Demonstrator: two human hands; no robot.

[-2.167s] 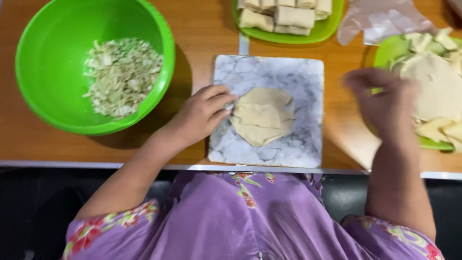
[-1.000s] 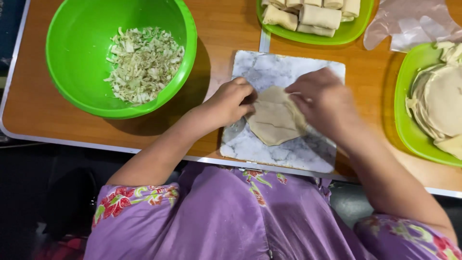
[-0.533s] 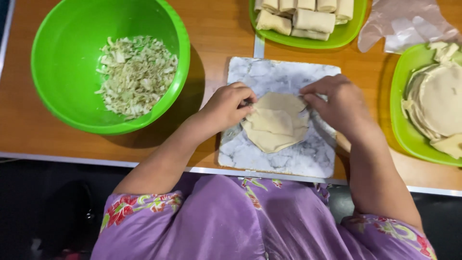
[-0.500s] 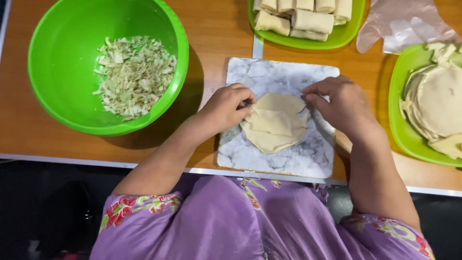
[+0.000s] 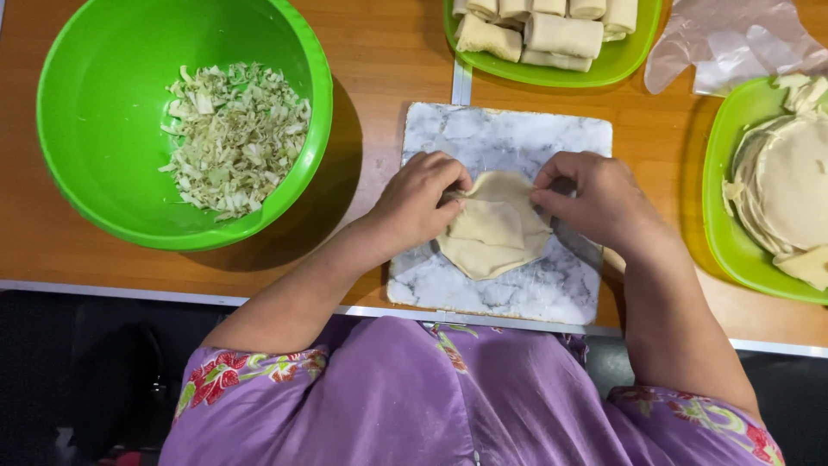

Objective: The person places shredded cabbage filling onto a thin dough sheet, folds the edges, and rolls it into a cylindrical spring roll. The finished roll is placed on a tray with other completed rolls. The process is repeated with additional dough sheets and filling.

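Observation:
A pale dough wrapper [image 5: 493,233] lies on a white marbled board [image 5: 509,138] in front of me, its side flaps folded inward. My left hand [image 5: 420,204] pinches the wrapper's left flap with thumb and fingers. My right hand [image 5: 597,199] presses the right flap at the wrapper's upper right edge. Both hands rest on the board, one at each side of the wrapper.
A big green bowl [image 5: 103,181] with shredded cabbage [image 5: 233,138] stands at the left. A green plate [image 5: 621,65] of finished rolls [image 5: 561,34] sits at the back. At the right, a green plate [image 5: 720,233] holds stacked wrappers [image 5: 793,190]. Clear plastic [image 5: 733,43] lies behind it.
My right hand came from the wrapper stack at the right onto the wrapper, and both hands have folded its side flaps inward. The wrapper now looks narrower.

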